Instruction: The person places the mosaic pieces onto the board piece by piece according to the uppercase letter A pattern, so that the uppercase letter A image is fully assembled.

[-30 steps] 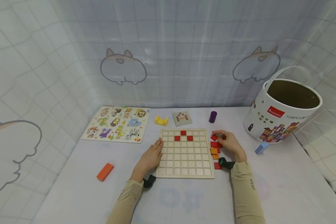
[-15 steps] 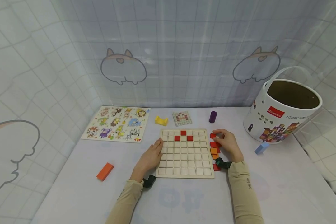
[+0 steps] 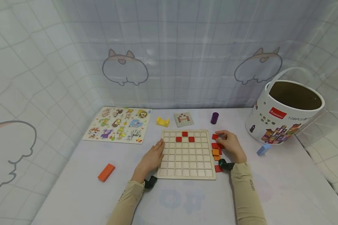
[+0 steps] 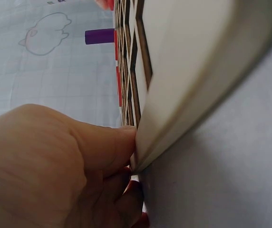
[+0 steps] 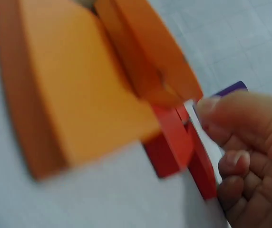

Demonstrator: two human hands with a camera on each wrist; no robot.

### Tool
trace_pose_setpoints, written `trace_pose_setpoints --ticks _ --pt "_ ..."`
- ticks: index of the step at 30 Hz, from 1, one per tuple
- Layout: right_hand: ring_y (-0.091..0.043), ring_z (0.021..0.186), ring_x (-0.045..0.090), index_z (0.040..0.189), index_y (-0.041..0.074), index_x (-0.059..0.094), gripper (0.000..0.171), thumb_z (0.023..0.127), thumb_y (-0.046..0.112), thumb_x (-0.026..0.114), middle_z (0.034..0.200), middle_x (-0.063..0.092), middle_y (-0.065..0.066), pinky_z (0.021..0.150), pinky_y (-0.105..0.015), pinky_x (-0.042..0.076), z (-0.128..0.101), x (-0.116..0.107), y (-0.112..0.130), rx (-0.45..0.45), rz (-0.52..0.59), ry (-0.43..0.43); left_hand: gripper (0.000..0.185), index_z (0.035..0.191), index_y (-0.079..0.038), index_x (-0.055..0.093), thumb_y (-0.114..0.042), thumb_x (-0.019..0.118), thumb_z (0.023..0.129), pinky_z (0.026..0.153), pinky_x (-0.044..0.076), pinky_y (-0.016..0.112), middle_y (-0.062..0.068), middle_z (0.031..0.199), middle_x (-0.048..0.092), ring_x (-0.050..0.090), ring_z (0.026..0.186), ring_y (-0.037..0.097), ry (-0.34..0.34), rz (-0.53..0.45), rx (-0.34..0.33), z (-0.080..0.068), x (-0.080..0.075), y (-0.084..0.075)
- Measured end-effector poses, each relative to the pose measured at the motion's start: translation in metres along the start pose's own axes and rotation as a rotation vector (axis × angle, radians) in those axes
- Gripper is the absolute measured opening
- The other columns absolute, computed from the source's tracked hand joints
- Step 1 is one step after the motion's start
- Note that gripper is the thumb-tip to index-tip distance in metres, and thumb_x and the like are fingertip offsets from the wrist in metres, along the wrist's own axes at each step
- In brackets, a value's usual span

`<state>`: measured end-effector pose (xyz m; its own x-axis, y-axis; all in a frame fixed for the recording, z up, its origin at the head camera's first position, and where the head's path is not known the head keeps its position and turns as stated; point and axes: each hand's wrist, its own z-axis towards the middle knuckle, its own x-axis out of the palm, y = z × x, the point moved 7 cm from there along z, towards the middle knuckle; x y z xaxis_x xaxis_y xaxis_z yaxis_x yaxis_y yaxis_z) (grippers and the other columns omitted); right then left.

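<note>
A wooden grid board (image 3: 186, 163) lies at the middle of the table, three red tiles in its upper cells. My left hand (image 3: 152, 157) rests against the board's left edge, fingers extended in the head view; the left wrist view shows the thumb touching the edge. Right of the board, my right hand (image 3: 229, 144) pinches a red square tile (image 3: 215, 136) between thumb and fingertips. Below it lie more red tiles (image 3: 215, 145), partly under the hand, and orange tiles (image 3: 215, 152). Another red tile (image 3: 218, 168) lies by the right wrist. The right wrist view hides the pinched tile.
A pattern card (image 3: 183, 119), a yellow block (image 3: 162, 122) and a purple cylinder (image 3: 214, 118) stand behind the board. An animal puzzle (image 3: 116, 125) and an orange block (image 3: 106, 172) lie left. On the right are a white bucket (image 3: 279, 122) and a blue block (image 3: 263, 149).
The tile at my right fingertips has turned from a diamond angle to nearly square with the board. The lower red tile has shifted slightly toward the front. My left hand stays put.
</note>
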<state>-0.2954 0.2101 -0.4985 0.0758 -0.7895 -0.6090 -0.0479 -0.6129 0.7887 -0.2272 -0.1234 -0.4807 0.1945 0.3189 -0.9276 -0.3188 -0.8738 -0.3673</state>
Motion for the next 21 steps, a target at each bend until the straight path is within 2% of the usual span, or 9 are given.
trace_pose_setpoints --ticks 1,5,8,13,16,21 --pt "-0.025 0.091 0.045 0.127 0.006 0.061 0.036 0.092 0.015 0.061 0.112 0.059 -0.015 0.07 -0.027 0.04 0.0 -0.001 0.0 0.003 0.0 0.003 0.055 0.15 0.005 0.028 -0.015 0.046 0.101 0.121 0.025 0.049 0.018 0.16 0.023 0.026 0.147 0.033 0.0 -0.001 0.0 0.0 0.0 0.0" --pt "-0.022 0.08 0.048 0.128 0.007 0.06 0.036 0.093 0.015 0.061 0.097 0.06 -0.015 0.06 -0.023 0.042 -0.001 -0.004 0.004 -0.01 0.01 0.002 0.055 0.149 0.005 0.029 -0.014 0.046 0.101 0.121 0.026 0.049 0.019 0.159 0.024 0.027 0.147 0.033 -0.001 0.0 0.002 0.0 0.0 -0.001" --pt "-0.019 0.07 0.048 0.127 0.008 0.061 0.035 0.093 0.016 0.062 0.086 0.059 -0.012 0.052 -0.022 0.04 -0.002 -0.005 0.011 -0.019 0.038 0.004 0.055 0.149 0.005 0.029 -0.014 0.047 0.101 0.121 0.026 0.049 0.019 0.159 0.024 0.027 0.147 0.034 0.002 -0.003 0.0 -0.001 -0.001 -0.002" --pt "-0.016 0.062 0.045 0.127 0.009 0.061 0.036 0.092 0.018 0.064 0.077 0.053 -0.008 0.045 -0.023 0.036 -0.002 -0.003 0.028 -0.058 0.083 0.013 0.055 0.149 0.006 0.03 -0.013 0.047 0.101 0.121 0.025 0.05 0.02 0.159 0.024 0.027 0.147 0.034 0.003 -0.024 -0.004 -0.001 -0.003 -0.002" --pt "-0.014 0.063 0.045 0.125 0.008 0.063 0.036 0.091 0.018 0.065 0.078 0.055 -0.009 0.045 -0.022 0.036 0.0 0.001 0.038 -0.096 0.099 0.01 0.055 0.149 0.006 0.029 -0.015 0.046 0.101 0.121 0.025 0.049 0.019 0.159 0.023 0.026 0.147 0.033 0.007 -0.019 -0.006 -0.001 -0.002 -0.001" --pt "-0.014 0.063 0.047 0.125 0.007 0.064 0.033 0.092 0.015 0.064 0.091 0.062 -0.017 0.047 -0.021 0.04 0.004 0.013 0.056 -0.163 0.14 0.033 0.055 0.149 0.006 0.029 -0.014 0.046 0.101 0.121 0.025 0.049 0.019 0.159 0.023 0.026 0.147 0.034 0.007 -0.011 0.001 0.0 -0.001 -0.001"
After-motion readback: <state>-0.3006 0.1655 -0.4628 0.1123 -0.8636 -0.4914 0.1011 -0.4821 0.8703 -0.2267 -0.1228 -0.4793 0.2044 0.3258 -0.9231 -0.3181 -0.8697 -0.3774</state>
